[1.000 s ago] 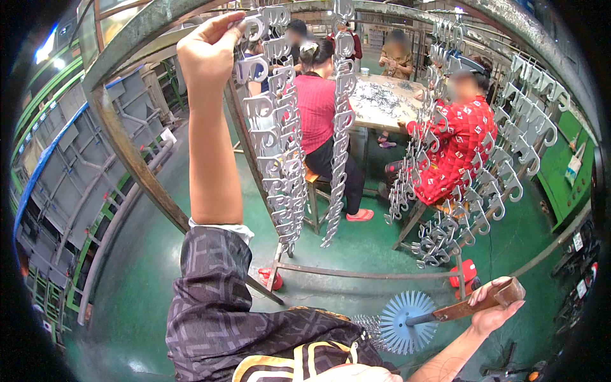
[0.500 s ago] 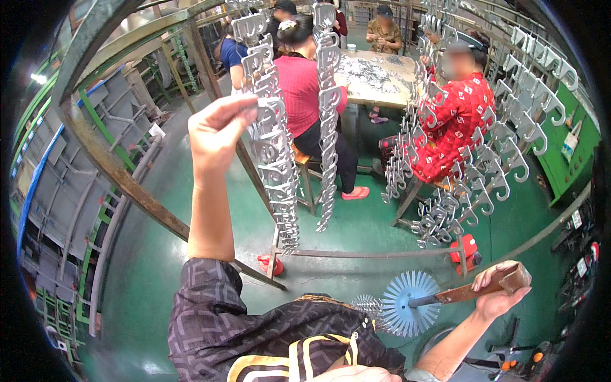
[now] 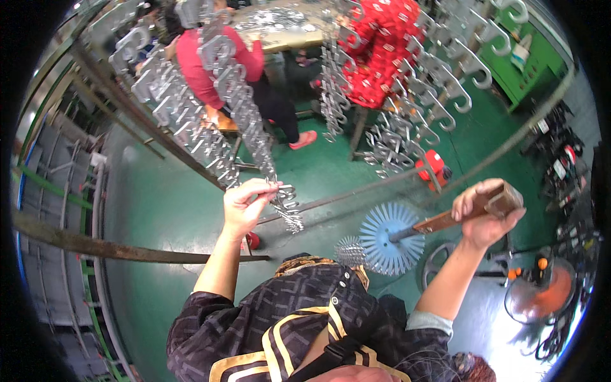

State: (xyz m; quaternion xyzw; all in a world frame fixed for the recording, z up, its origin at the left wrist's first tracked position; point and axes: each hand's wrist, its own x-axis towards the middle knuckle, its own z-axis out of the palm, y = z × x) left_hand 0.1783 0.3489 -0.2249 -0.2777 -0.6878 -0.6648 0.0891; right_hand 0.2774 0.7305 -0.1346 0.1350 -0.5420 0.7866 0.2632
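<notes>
My left hand is raised in front of me, its thumb and fingers pinched on the lower part of a hanging string of metal hooks. Just left of it, a second string of silvery metal hooks hangs down. On the right, my right hand is wrapped round the thick end of a brown bar. The bar's thin end meets a dark rod that runs into a light blue disc with slotted, finger-like edges. A coil of small metal pieces sits beside the disc.
More hook strings hang at the right from a metal frame. Beyond, people in pink and red sit at a table heaped with metal parts. A red container and a round fan-like item stand rightward.
My left hand has come down from the upper part of a left-hand string to the lower end of the neighbouring one. The view has tilted downward. My right hand stays on the bar.
</notes>
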